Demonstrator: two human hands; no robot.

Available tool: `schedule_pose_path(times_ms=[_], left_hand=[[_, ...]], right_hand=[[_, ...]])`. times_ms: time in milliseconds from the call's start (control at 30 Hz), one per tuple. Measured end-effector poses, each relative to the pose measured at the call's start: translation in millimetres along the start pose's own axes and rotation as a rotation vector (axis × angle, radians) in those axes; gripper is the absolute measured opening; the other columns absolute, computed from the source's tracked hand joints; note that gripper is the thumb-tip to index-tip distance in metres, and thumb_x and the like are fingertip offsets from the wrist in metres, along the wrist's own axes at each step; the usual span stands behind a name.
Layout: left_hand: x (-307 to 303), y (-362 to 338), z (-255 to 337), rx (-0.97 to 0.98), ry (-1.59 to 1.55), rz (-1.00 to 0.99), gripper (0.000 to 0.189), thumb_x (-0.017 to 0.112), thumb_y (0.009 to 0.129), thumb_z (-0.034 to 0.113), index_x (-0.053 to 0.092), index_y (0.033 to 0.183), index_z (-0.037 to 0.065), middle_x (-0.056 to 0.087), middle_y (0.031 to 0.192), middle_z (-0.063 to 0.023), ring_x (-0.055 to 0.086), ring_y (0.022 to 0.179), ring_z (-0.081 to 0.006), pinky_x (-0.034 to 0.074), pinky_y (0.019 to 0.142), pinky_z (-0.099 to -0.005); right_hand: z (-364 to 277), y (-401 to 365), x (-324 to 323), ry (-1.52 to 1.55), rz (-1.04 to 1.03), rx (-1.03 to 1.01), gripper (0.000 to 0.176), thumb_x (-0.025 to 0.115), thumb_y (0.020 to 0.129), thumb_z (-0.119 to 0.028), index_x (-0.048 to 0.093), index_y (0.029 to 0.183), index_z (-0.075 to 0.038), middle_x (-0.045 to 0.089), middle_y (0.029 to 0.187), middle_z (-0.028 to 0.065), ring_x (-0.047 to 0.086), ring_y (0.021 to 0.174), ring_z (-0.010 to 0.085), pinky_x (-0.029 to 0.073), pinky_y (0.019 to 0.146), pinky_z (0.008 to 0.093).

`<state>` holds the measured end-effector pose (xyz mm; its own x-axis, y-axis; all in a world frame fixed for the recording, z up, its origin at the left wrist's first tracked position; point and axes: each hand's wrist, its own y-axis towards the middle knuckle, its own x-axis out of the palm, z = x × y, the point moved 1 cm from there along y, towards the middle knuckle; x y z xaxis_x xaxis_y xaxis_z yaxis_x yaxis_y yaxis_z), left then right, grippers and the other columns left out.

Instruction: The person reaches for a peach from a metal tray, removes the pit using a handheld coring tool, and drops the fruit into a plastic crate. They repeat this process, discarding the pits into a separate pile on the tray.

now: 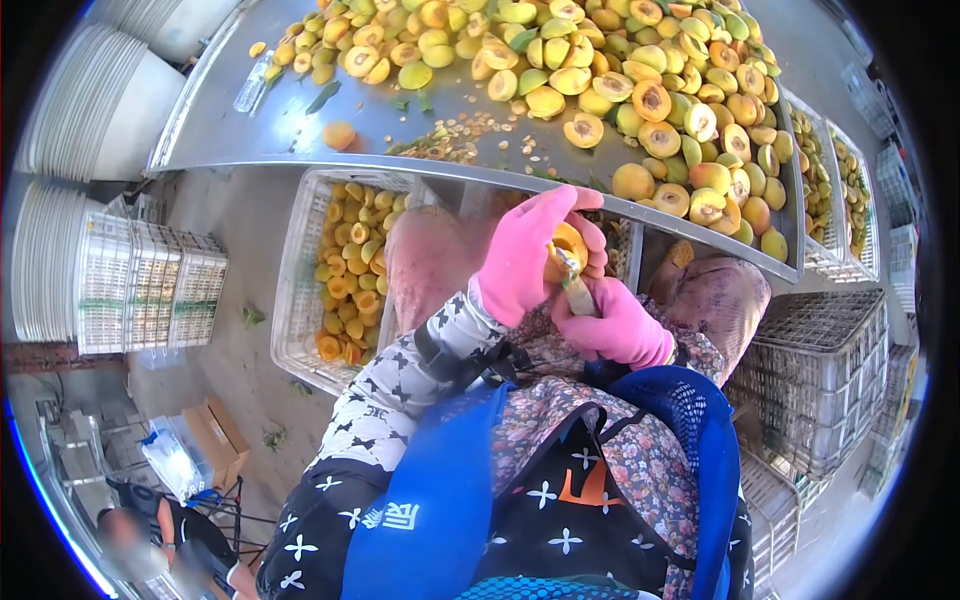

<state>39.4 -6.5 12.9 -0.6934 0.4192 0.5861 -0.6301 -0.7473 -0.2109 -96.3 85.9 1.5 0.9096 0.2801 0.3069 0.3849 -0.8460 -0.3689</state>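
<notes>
In a pink glove, my left hand (pixel 528 250) holds a cut yellow-orange fruit half (pixel 568 243), with the cut face turned toward the tool. My right hand (pixel 622 325), also gloved in pink, grips the pale handle of a small pitting tool (pixel 577 290). The tool's metal tip touches the inside of the fruit. Both hands are close together over my lap, just below the edge of a metal table (pixel 400 162). Many halved and whole yellow fruits (pixel 650 100) are heaped on that table.
A white crate of fruit halves (pixel 300 280) stands left of my knees. Stacked crates (pixel 815 370) are at the right, more crates (pixel 150 280) at the left. A plastic bottle (pixel 252 85) lies on the table. Another person (pixel 180 530) is at the lower left, beside a cardboard box (pixel 216 440).
</notes>
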Motion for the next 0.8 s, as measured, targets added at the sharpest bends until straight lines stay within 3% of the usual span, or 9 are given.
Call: schedule_pose_path(times_ms=[133,200,233,300,400,467,533,600,800], left_hand=[[-23,-19,25,0.166,0.327,-0.063,0.034,0.055,0.1,0.023,0.057,0.121,-0.004,0.067,0.079,-0.0094,0.066,0.067,-0.0183,0.054,0.064,-0.0309],[-40,-32,38,0.386,0.764,0.058,0.03,0.055,0.101,0.02,0.061,0.119,-0.003,0.069,0.082,-0.0106,0.066,0.066,-0.0166,0.054,0.064,-0.0289],[-58,-41,47,0.208,0.302,0.215,0.03,0.056,0.1,0.02,0.062,0.118,-0.003,0.07,0.087,-0.0111,0.066,0.07,-0.0164,0.053,0.066,-0.0274],[-106,-59,90,0.203,0.952,0.407,0.03,0.068,0.092,0.016,0.067,0.118,0.0,0.072,0.093,-0.0064,0.067,0.086,-0.0162,0.055,0.079,-0.029],[-121,-43,111,0.326,1.144,0.345,0.026,0.068,0.092,0.018,0.07,0.114,0.005,0.07,0.104,-0.013,0.067,0.098,-0.0249,0.054,0.085,-0.0355],[-118,11,95,0.731,1.67,-0.051,0.035,0.066,0.093,0.029,0.068,0.118,0.005,0.068,0.112,-0.0139,0.066,0.101,-0.0278,0.053,0.086,-0.0336],[-73,73,73,0.193,1.359,0.179,0.051,0.066,0.091,0.038,0.062,0.127,0.002,0.068,0.116,-0.0138,0.066,0.102,-0.0271,0.052,0.088,-0.0327],[-47,131,48,-0.004,1.13,0.188,0.05,0.071,0.088,0.038,0.064,0.125,0.005,0.068,0.116,-0.0152,0.066,0.101,-0.0189,0.053,0.084,-0.032],[-35,215,-14,0.081,1.661,0.07,0.061,0.079,0.073,0.032,0.062,0.123,0.001,0.067,0.113,-0.0209,0.066,0.101,-0.0265,0.052,0.086,-0.0354]], right_hand=[[-6,-5,7,0.19,-0.305,0.11,0.012,0.069,0.08,-0.003,0.061,0.089,-0.004,0.057,0.072,-0.0032,0.05,0.058,0.0055,0.037,0.051,0.0218],[-9,-3,13,0.08,-0.297,0.09,0.012,0.067,0.084,-0.009,0.061,0.092,-0.003,0.058,0.072,0.0004,0.053,0.062,0.0075,0.042,0.054,0.0255],[-7,-3,10,-0.069,-0.209,0.046,0.014,0.068,0.084,-0.012,0.061,0.094,-0.003,0.06,0.072,0.002,0.056,0.061,0.0099,0.044,0.054,0.0271],[1,3,0,-0.361,-0.016,-0.06,0.021,0.07,0.086,-0.019,0.061,0.097,-0.003,0.063,0.072,0.0052,0.061,0.059,0.0148,0.048,0.054,0.0303],[18,-2,-24,-0.857,0.085,-0.04,0.029,0.065,0.088,-0.029,0.059,0.1,-0.004,0.067,0.078,0.0145,0.067,0.069,0.0284,0.052,0.062,0.0412],[29,-3,-31,-1.016,0.144,-0.081,0.035,0.063,0.087,-0.035,0.057,0.102,-0.004,0.067,0.085,0.0216,0.066,0.082,0.0392,0.051,0.072,0.0491],[31,-2,-33,-1.115,0.225,0.021,0.034,0.063,0.086,-0.033,0.058,0.104,-0.004,0.067,0.088,0.0218,0.065,0.088,0.0413,0.051,0.077,0.0496],[22,-8,-40,-1.058,0.224,0.069,0.034,0.064,0.085,-0.034,0.06,0.101,-0.004,0.067,0.087,0.0222,0.065,0.088,0.0414,0.051,0.078,0.0496],[30,0,-95,-1.067,0.546,-0.043,0.035,0.066,0.082,-0.034,0.064,0.093,0.0,0.067,0.086,0.0232,0.065,0.088,0.0411,0.051,0.078,0.0483]])
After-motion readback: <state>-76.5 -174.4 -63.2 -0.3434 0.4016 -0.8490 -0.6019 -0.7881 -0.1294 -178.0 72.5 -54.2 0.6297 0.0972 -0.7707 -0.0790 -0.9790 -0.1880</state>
